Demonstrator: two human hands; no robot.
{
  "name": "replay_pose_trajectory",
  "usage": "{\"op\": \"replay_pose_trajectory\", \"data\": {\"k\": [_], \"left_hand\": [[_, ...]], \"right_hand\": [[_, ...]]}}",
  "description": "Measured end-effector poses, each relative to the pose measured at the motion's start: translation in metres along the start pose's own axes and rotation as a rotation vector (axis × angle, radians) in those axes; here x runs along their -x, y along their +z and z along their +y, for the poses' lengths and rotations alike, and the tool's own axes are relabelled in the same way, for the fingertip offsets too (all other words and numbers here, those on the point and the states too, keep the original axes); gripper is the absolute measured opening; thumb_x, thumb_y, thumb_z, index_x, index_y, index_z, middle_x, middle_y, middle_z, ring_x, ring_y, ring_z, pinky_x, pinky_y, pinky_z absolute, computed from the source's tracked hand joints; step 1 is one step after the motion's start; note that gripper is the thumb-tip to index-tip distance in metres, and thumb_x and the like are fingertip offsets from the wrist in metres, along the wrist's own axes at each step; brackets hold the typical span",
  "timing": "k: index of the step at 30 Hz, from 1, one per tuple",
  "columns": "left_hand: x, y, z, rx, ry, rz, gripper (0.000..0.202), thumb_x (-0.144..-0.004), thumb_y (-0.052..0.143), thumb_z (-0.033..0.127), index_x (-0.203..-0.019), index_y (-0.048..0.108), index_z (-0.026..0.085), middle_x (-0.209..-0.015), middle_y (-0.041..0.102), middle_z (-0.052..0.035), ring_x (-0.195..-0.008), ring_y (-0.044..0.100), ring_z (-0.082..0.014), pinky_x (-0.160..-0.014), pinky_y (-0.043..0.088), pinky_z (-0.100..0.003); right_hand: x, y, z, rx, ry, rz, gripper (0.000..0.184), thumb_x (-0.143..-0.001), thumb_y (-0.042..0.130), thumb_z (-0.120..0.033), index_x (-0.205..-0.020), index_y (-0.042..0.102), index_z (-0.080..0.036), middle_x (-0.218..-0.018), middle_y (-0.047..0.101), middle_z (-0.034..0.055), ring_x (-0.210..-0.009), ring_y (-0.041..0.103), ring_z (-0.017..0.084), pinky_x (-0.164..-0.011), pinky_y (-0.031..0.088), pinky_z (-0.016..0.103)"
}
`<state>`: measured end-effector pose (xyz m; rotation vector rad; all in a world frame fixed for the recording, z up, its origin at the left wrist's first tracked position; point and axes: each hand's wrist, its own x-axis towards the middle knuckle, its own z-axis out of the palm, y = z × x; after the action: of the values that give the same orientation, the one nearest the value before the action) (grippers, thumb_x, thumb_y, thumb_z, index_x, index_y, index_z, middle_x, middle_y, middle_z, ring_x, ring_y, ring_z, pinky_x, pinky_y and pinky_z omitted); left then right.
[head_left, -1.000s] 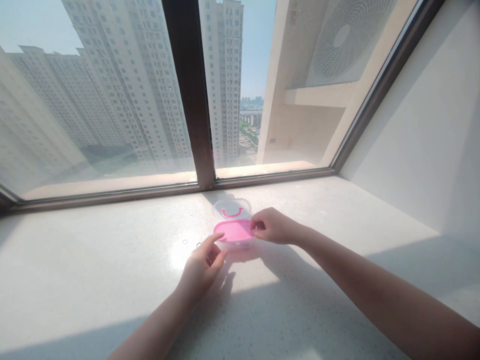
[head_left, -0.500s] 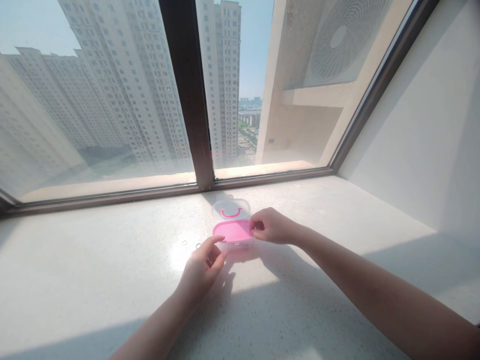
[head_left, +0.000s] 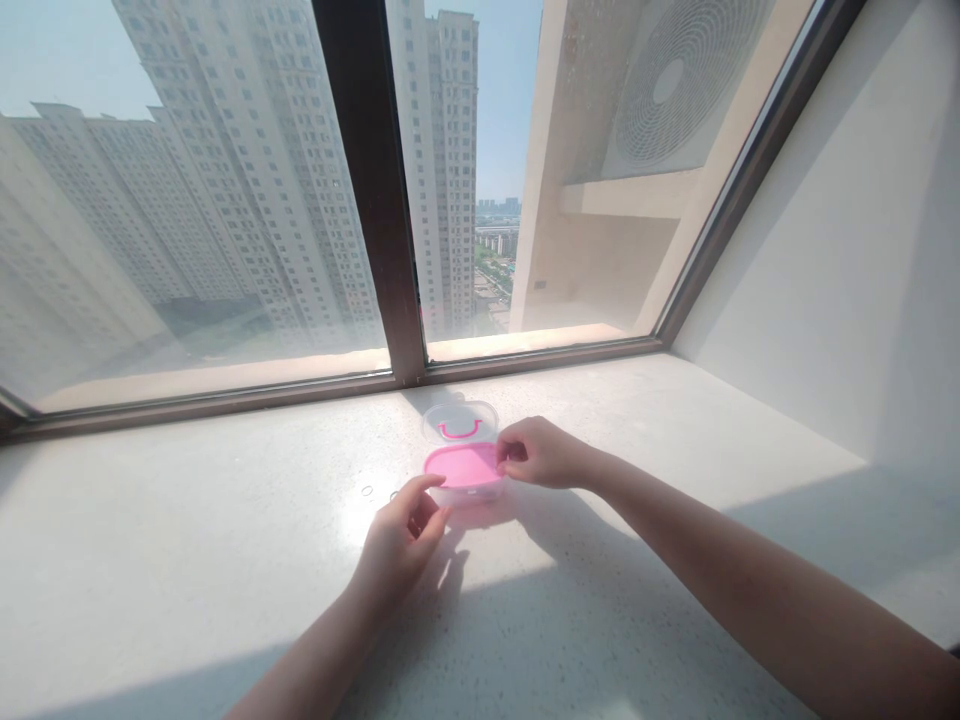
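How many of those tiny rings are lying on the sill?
2: one small thin ring left of the pink box, and another beside the left hand. The hand may hide more.

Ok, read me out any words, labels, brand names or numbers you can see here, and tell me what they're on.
None can be read.
Small pink box: no lettering shows; its clear lid bears only a pink curved handle shape.
Air-conditioner unit outside the window: no label visible.
Tower blocks: no signs legible.
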<state>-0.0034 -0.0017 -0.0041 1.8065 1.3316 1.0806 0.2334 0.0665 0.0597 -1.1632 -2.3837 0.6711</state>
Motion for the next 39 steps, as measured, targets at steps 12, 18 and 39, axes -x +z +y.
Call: {"op": "replay_pose_trajectory", "data": {"k": [12, 18, 39], "left_hand": [[-0.019, -0.077, 0.007, -0.089, -0.238, 0.226, 0.027, -0.080, 0.057, 0.042, -0.083, 0.067, 0.017, -0.066, 0.063, -0.0019, -0.058, 0.056, -0.0163, -0.052, 0.043, -0.026], [-0.025, -0.087, -0.012, -0.482, -0.203, -0.039, 0.023, -0.073, 0.059, 0.036, -0.082, 0.073, 0.020, -0.087, 0.066, -0.0067, -0.072, 0.060, -0.0216, -0.068, 0.048, -0.034], [-0.020, -0.060, -0.010, -0.618, -0.064, -0.292, 0.021, -0.082, 0.041, 0.019, -0.065, 0.053, 0.019, -0.083, 0.054, -0.0058, -0.077, 0.054, -0.0206, -0.070, 0.040, -0.032]], "right_hand": [[0.023, 0.010, 0.002, -0.039, 0.062, 0.072, 0.019, -0.078, 0.059, -0.024, -0.089, 0.072, -0.015, -0.054, 0.049, -0.0047, -0.049, 0.041, 0.009, -0.050, 0.030, 0.022], [0.034, 0.019, -0.018, -0.054, 0.030, 0.294, 0.015, -0.081, 0.055, -0.019, -0.085, 0.068, -0.015, -0.052, 0.046, -0.0054, -0.048, 0.041, 0.009, -0.050, 0.031, 0.022], [0.050, 0.100, -0.039, -0.159, -0.152, 0.068, 0.014, -0.075, 0.058, -0.016, -0.083, 0.070, -0.016, -0.056, 0.061, -0.0009, -0.048, 0.048, 0.010, -0.052, 0.037, 0.021]]}}
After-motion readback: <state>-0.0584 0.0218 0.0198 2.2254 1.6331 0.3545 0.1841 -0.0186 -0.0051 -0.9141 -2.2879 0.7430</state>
